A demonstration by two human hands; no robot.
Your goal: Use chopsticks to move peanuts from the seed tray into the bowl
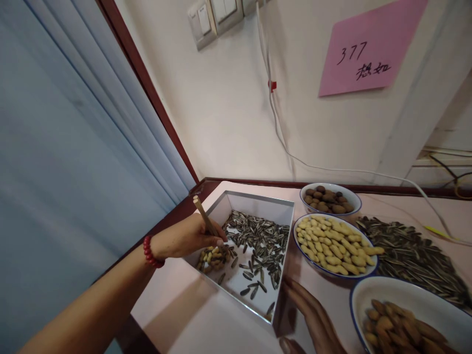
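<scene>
My left hand, with a red bead bracelet at the wrist, is closed around a pair of wooden chopsticks. It is over the left side of a shallow white box; the chopstick tips are hidden by my fingers. Below the hand lies a small heap of peanuts in the box's left part. Striped sunflower seeds are spread over the middle and right of the box. My right hand has its fingers stretched out beside the box's near right corner and holds nothing; whether it touches the box I cannot tell.
Right of the box stand a bowl of round brown nuts, a bowl of peanuts and a bowl of almond-like nuts. A sunflower seed pile lies on the table. A white cable runs along the wall; a blue curtain hangs left.
</scene>
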